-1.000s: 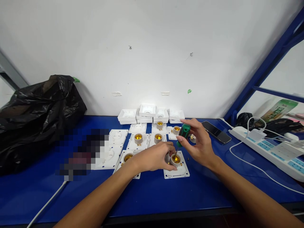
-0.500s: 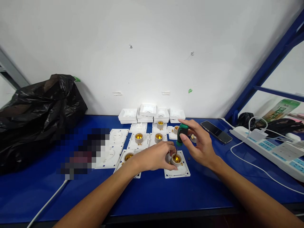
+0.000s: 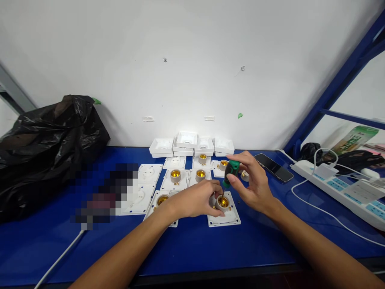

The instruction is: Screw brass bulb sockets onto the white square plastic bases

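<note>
A green and black screwdriver (image 3: pixel 231 172) is gripped in my right hand (image 3: pixel 254 180), its shaft tilted down into a lamp socket (image 3: pixel 223 203). That socket has a brass-coloured inside and a pale ring, and it sits on a square white plate (image 3: pixel 231 220). My left hand (image 3: pixel 206 197) closes its fingers round the socket's left side; the fingertips are partly hidden. Further sockets rest on white plates behind, among them one socket (image 3: pixel 175 175) and another socket (image 3: pixel 200 174). Under my left forearm a third socket (image 3: pixel 163 199) is partly covered.
White square covers (image 3: pixel 186 139) are stacked against the wall. A black plastic bag (image 3: pixel 54 152) fills the left, beside a blurred-out patch. On the right lie a phone (image 3: pixel 274 167), a power strip (image 3: pixel 343 188) and a white cable (image 3: pixel 313 210). Bare white plates (image 3: pixel 147 174) lie left of the sockets.
The screwdriver leans slightly more, its handle a little further right and its tip still in the socket. My left hand stays at the socket.
</note>
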A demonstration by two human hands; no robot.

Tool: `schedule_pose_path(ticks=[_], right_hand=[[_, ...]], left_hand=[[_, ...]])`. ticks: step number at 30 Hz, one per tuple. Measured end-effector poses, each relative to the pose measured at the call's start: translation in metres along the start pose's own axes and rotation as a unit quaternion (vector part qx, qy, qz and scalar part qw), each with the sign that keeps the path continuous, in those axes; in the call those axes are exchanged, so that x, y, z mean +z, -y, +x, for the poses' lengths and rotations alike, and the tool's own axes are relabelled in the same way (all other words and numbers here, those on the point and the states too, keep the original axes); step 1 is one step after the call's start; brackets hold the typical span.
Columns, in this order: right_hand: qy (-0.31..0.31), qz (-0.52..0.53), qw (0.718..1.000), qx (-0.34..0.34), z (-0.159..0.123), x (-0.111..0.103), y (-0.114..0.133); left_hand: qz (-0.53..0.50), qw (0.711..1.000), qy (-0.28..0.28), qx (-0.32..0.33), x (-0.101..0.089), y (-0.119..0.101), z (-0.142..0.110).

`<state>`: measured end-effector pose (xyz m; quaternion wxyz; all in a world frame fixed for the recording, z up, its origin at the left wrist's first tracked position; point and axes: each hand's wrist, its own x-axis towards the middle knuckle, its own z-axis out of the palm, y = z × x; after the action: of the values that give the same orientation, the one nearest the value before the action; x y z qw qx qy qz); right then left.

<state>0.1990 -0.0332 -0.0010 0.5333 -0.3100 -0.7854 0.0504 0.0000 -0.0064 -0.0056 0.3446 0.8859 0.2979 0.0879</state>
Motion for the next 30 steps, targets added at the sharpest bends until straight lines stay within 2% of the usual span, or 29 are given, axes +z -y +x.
schedule_pose_path(ticks=[2,6,10,16,24,28,30], right_hand=[[0.011,0.006,1.0,0.005,-0.0002,0.0007,-0.0002],[-0.027,0.002,1.0,0.007,-0.001,0.0016,-0.0018],[-0.003,0.0,1.0,0.001,-0.0008,0.0019,-0.0014],[-0.052,-0.003,0.999,0.004,-0.0014,0.004,-0.001],[0.011,0.022,0.999,0.03,-0.0025,0.0023,0.0001],[-0.042,0.011,0.999,0.002,-0.0014,0.0041,-0.002],[-0.037,0.005,0.999,-0.015,-0.0018,0.0041,-0.0025]], left_hand=[[-0.001,1.0,-0.001,0.0,0.0006,0.0011,0.0001],[-0.008,1.0,-0.004,-0.006,0.0019,0.0031,-0.0002],[-0.007,1.0,-0.002,-0.005,0.0017,0.0033,-0.0005],[-0.012,1.0,0.002,-0.01,0.0014,0.0028,-0.0006],[-0.01,1.0,0.01,0.004,-0.0005,0.0017,0.0003],[-0.006,1.0,0.015,-0.011,-0.0009,0.0013,-0.0004],[-0.004,1.0,0.015,-0.007,-0.001,0.0011,-0.0004]])
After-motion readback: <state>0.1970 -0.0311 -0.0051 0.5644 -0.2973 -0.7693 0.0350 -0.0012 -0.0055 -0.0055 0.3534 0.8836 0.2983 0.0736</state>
